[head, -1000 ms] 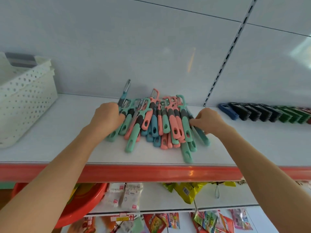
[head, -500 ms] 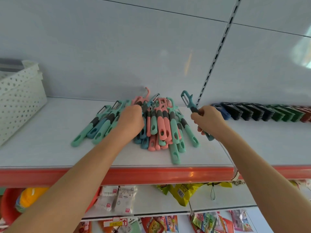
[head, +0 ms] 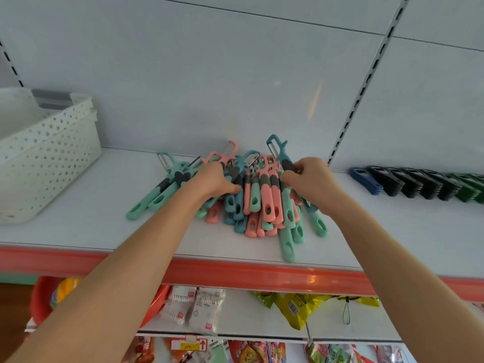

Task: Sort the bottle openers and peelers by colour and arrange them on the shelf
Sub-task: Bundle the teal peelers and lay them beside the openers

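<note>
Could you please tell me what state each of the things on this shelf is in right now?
Left hand: on the pile, grip hidden.
Right hand: holds the teal peeler, blade end raised.
Pile of peelers: mixed colours, unsorted.
Green peelers: lying flat, set apart on the left.
Bottle openers: lined up on edge, grouped by colour.
Basket: upright on the shelf.

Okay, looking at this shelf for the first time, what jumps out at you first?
A jumbled pile of pink, mint and teal peelers lies mid-way along the shelf, both hands at it: the left hand reaches into its left side, the right hand grips a teal peeler sticking up above the heap. Dark bottle openers line up neatly at the right, a white perforated basket stands at the left.
</note>
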Available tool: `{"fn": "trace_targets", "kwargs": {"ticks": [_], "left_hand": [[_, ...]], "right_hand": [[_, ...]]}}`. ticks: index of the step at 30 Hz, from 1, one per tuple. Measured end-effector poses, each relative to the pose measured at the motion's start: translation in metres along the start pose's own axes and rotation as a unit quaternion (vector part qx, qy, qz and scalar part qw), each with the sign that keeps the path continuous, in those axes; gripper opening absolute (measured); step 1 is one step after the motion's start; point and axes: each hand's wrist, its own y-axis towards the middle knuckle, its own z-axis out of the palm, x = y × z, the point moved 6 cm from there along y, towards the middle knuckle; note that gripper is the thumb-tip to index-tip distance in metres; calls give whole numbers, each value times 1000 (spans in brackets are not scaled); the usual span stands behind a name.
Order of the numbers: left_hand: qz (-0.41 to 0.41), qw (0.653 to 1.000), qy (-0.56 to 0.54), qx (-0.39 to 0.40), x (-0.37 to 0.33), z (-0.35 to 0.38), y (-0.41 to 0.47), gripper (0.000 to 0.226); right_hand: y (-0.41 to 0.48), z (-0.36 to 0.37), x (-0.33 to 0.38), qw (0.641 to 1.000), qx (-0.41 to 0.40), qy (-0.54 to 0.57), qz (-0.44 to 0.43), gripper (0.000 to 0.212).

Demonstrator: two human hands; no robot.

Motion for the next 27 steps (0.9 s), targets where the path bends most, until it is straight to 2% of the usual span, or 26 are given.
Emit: {"fn": "trace_targets", "kwargs": {"ticks": [3,8,11,14,16,19,23,27], "left_hand": [[-29,992,-120,18,11,1,-1,29],[-48,967,-249,-4,34,-17,-18,8],[-29,973,-223,-52,47,-40,-28,17],[-13,967,-237,-95,60,-59,-35,17],[-17,963,-245,-111,71,-66,-39,19],[-19,969,-215,-123,84,-70,-42,25],[-24,978,-180,-105,92,-64,-43,42],[8,974,-148,-171,92,-67,-32,30]], "right_hand": [[4,10,12,1000,13,9,-12,13],[16,34,32,999,39,23,-25,12],[21,58,48,997,70,-4,-38,14],[19,83,59,987,135,-69,-50,33],[15,96,65,978,167,-106,-65,36],[17,107,72,963,164,-194,-87,35],[20,98,67,970,169,-168,-51,33],[21,74,53,986,120,-118,-15,29]]}}
